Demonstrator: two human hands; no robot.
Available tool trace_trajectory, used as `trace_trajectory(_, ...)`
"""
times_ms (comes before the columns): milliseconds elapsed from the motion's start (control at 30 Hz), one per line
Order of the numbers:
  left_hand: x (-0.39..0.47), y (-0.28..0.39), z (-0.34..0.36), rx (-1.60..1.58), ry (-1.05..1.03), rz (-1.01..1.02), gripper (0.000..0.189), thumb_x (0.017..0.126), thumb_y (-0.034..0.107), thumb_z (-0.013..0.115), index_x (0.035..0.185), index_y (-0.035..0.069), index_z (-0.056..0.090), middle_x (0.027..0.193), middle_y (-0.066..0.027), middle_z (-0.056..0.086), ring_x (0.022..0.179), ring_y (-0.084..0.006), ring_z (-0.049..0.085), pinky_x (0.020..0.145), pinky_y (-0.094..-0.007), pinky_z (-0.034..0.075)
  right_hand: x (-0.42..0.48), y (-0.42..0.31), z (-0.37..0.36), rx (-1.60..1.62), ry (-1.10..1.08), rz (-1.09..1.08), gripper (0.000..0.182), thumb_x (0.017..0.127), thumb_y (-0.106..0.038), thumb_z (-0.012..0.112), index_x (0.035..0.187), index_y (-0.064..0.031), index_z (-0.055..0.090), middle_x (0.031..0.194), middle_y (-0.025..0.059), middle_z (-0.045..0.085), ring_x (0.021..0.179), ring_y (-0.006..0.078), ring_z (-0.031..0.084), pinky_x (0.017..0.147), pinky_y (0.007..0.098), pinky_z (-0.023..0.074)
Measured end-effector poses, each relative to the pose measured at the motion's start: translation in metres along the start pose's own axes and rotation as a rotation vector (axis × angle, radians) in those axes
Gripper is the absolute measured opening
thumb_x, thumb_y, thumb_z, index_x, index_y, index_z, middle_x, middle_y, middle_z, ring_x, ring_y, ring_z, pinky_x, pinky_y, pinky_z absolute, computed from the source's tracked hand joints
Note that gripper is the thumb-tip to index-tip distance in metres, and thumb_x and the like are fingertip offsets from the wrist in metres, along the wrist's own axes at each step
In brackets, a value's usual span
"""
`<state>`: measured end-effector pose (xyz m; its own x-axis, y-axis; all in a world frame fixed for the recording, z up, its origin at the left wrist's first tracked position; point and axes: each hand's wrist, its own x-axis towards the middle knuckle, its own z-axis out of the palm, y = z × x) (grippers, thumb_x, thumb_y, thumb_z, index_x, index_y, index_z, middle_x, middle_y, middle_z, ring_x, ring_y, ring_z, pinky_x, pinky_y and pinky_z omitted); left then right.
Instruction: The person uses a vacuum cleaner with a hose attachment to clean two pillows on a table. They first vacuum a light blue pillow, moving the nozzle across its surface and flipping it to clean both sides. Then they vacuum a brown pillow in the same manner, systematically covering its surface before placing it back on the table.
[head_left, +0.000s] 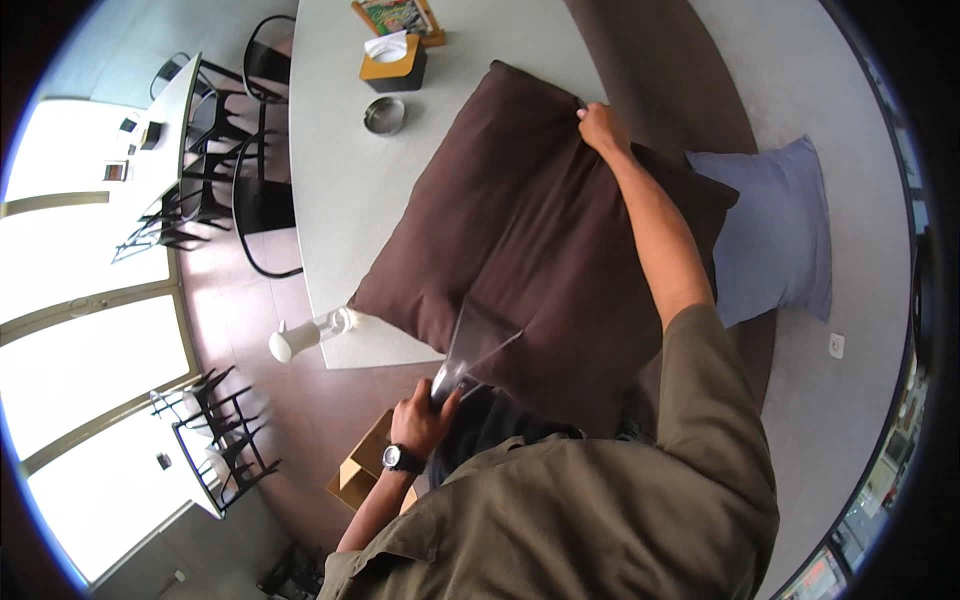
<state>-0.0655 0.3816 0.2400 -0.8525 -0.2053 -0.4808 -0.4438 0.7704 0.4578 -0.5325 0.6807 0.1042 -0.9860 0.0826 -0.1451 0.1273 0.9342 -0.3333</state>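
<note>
A large dark brown cushion (480, 202) lies tilted across the pale table and over its near edge. My right hand (604, 129) grips its upper edge. More brown fabric (671, 184) shows beyond my right forearm; whether it belongs to a second cushion I cannot tell. My left hand (421, 424), with a watch on the wrist, is closed around the handle of a handheld tool (469, 349). The tool's clear, flared plastic head is over the cushion's lower part, slightly blurred; whether it touches the fabric is unclear. Beside the cushion's left corner is a white-topped spray bottle (307, 337).
On the table (330, 187) stand a metal ashtray (385, 116), a tissue box (394, 64) and a wood-framed sign (401, 19). A light blue pillow (772, 232) leans at the wall to the right. Black chairs (262, 202) line the table's left side. A cardboard box (360, 465) sits below my left hand.
</note>
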Motion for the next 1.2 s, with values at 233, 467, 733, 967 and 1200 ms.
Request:
trace_trajectory(233,-0.074,-0.193,0.094,0.248,-0.069,-0.098,0.043,0.085,0.048,0.070,0.093,0.007,0.057,0.074,-0.0217,0.067,0.071,-0.0413,0.066,0.062,-0.0502,0.052,0.012,0.006,0.002,-0.017,0.019,0.063,0.034,0.098,-0.032,0.055,0.107,-0.0027,0.070,0.110,0.0215,0.069,0.105,0.0403,0.065,0.088,0.0489,0.0520)
trace_trajectory(467,-0.131,-0.199,0.076,-0.298,0.297,-0.072,0.036,0.082,0.035,0.073,0.086,0.003,0.058,0.064,-0.0155,0.061,0.058,-0.0327,0.064,0.054,-0.0380,0.049,0.009,0.012,0.004,-0.146,0.012,0.028,0.037,0.098,-0.036,0.054,0.104,-0.0027,0.071,0.107,0.0204,0.070,0.103,0.0401,0.066,0.086,0.0492,0.0528)
trace_trajectory(733,0.031,0.094,-0.067,-0.293,0.044,0.147,0.048,0.090,0.046,0.068,0.091,0.000,0.056,0.072,-0.0269,0.065,0.073,-0.0444,0.067,0.062,-0.0464,0.052,-0.011,-0.013,0.022,-0.127,-0.024,0.034,0.038,0.099,-0.036,0.052,0.106,-0.0034,0.071,0.111,0.0184,0.070,0.106,0.0382,0.066,0.088,0.0480,0.0532)
trace_trajectory(967,0.110,0.128,-0.015,-0.010,0.018,0.154,0.056,0.091,0.056,0.060,0.093,0.000,0.058,0.073,-0.0286,0.065,0.074,-0.0473,0.065,0.064,-0.0519,0.052,-0.020,-0.018,0.006,-0.045,0.043,0.067,0.034,0.099,-0.033,0.053,0.102,-0.0043,0.071,0.106,0.0193,0.071,0.102,0.0374,0.068,0.087,0.0478,0.0542)
trace_trajectory(1200,-0.021,-0.063,0.020,-0.168,0.023,0.084,0.039,0.084,0.037,0.073,0.096,0.002,0.062,0.071,-0.0256,0.064,0.071,-0.0448,0.066,0.063,-0.0468,0.053,-0.003,-0.026,0.003,-0.039,0.034,0.099,0.032,0.098,-0.032,0.055,0.105,-0.0050,0.071,0.107,0.0181,0.071,0.104,0.0348,0.068,0.087,0.0450,0.0551)
